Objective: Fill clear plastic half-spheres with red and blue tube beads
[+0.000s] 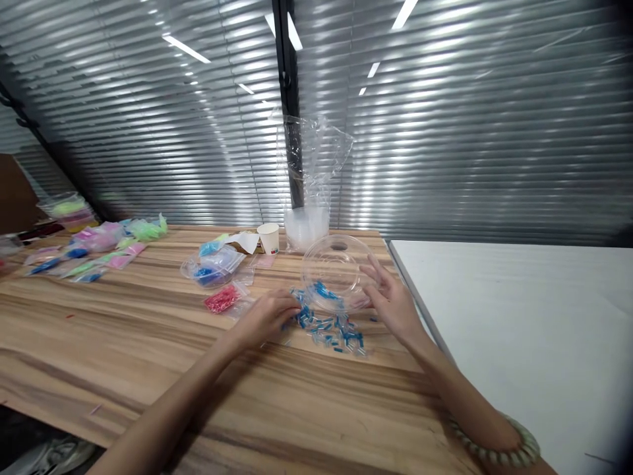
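A clear round plastic container (pixel 339 274) is tilted up over the wooden table (pixel 316 409), with some blue pieces inside its lower part. My right hand (pixel 393 300) holds its right side, fingers on the rim. Below and left of the container lies a scattered pile of small blue and clear capsule-like pieces (pixel 324 328). At the pile's left edge is my left hand (pixel 271 315), its fingers bent together over the pieces; whatever they pinch is too small to make out.
A bag of red pieces (pixel 221 299), a container with blue packets (pixel 211 272), a paper cup (pixel 268 238) and bagged stacked containers (pixel 307 225) stand behind. Coloured packets (pixel 101 237) lie at left. A white table (pixel 519 330) adjoins at right.
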Demonstrator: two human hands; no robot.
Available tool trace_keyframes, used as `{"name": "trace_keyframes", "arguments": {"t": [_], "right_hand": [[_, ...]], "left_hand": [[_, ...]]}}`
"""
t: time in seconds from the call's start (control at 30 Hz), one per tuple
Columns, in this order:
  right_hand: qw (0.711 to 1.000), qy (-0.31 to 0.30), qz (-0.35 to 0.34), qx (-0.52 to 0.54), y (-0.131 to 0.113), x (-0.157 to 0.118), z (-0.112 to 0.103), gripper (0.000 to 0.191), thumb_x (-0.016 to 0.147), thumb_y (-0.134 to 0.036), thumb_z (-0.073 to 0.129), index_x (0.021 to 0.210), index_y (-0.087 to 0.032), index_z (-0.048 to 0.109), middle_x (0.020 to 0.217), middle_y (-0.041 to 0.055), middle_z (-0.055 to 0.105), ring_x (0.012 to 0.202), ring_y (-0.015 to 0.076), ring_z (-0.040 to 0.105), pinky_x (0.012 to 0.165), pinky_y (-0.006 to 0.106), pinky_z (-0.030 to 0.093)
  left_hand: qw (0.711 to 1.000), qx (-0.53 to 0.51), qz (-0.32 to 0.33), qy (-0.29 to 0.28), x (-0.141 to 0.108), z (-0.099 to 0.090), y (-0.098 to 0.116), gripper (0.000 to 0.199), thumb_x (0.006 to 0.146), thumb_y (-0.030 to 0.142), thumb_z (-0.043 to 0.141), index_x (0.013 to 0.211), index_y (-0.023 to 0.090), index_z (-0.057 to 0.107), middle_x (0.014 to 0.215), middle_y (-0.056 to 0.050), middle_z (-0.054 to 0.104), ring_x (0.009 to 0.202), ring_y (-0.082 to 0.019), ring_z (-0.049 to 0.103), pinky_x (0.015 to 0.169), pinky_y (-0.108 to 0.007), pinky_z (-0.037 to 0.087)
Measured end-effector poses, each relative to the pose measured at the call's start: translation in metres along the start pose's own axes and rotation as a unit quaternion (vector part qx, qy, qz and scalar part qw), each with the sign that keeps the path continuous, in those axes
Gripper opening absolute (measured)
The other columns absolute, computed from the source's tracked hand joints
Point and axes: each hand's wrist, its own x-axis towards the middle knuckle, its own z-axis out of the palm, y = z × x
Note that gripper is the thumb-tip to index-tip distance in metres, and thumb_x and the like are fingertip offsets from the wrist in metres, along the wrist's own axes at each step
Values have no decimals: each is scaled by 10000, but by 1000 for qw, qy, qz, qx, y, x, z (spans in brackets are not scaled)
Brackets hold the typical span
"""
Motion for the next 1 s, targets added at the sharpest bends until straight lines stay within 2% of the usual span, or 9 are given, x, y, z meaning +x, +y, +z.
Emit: {"name": "trace_keyframes", "arguments": {"t": [0.07,0.17,0.33,0.5,0.63,0.8,1.0], "right_hand": [[1000,0,1,4,-2,-1,0,689,775,-190,474,1442,-222,305,1351,91,507,611,141,683,584,280,585],[1000,12,1,-5,-5,-2,0,692,769,-183,474,1441,-220,309,1324,87,534,618,141,683,590,277,587],[1000,20,-1,-1,-8,-2,-2,682,787,-208,480,1445,-229,300,1332,104,524,603,145,685,559,261,578],[999,12,-9,-28,-8,-3,0,685,784,-202,473,1445,-229,296,1304,94,551,559,130,671,572,276,581],[1000,-2,-2,-25,-10,-4,3,707,776,-189,457,1455,-226,264,1328,94,530,586,126,678,600,270,585],[999,1,-8,-31,-8,-3,4,612,766,-178,449,1375,-219,414,1327,88,533,582,127,680,575,253,575],[996,17,-25,-82,-8,-5,4,594,748,-161,445,1339,-217,467,1260,70,592,577,132,680,634,264,567]], "left_hand": [[999,2,-12,-37,1,6,5,264,931,252,425,905,170,675,873,-57,664,849,-156,593,776,-264,456],[998,13,-49,-27,2,13,12,261,927,274,431,922,172,671,898,-62,642,866,-166,580,777,-273,448],[997,-17,-70,-25,-1,14,11,198,842,334,587,939,191,683,915,-50,630,883,-177,575,786,-278,444],[996,-38,-79,-29,-1,14,9,144,782,263,666,897,180,689,918,-47,625,893,-175,572,798,-274,440],[996,-52,-58,-34,0,18,11,126,799,232,647,909,182,682,924,-46,609,909,-171,559,802,-274,436],[998,-52,-12,-20,-2,23,10,111,833,225,603,894,182,686,913,-53,599,880,-163,553,778,-272,440],[999,-26,28,-13,-1,27,8,106,846,227,587,856,180,682,878,-51,619,855,-160,552,762,-276,442]]}}
